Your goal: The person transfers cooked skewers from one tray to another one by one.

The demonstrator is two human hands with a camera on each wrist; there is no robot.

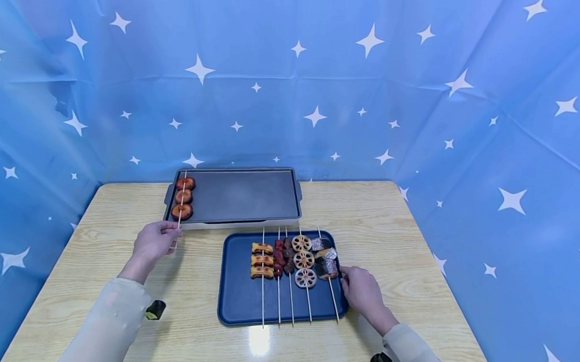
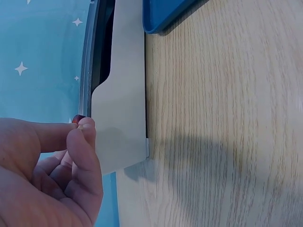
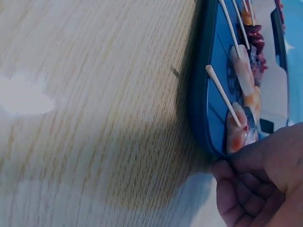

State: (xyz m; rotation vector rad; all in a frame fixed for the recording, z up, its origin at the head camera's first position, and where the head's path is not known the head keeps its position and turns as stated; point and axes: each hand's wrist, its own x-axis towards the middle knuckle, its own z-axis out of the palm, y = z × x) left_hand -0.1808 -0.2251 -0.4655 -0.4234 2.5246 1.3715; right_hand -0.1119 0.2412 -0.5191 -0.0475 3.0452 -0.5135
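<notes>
My left hand point(image 1: 154, 244) pinches the lower stick of a skewer between thumb and fingertips. Three round, browned pieces point(image 1: 183, 197), like mushroom caps, are threaded on it and lie along the left end of a dark flat griddle point(image 1: 243, 194). In the left wrist view the hand point(image 2: 61, 165) hides most of the stick. My right hand point(image 1: 364, 293) grips the right rim of a blue tray point(image 1: 235, 301), its other fingers curled below in the right wrist view. Nearest to that hand is a skewer of dark-skinned fish pieces point(image 1: 326, 265).
Beside the fish lie a lotus-root skewer point(image 1: 304, 260), two dark-red meat skewers point(image 1: 279, 258) and a yellow, grill-marked skewer point(image 1: 262, 260), sticks towards me. The griddle's pale base point(image 2: 123, 94) stands behind the tray on a wooden table point(image 1: 365, 210). A starry blue curtain point(image 1: 273, 106) closes the back.
</notes>
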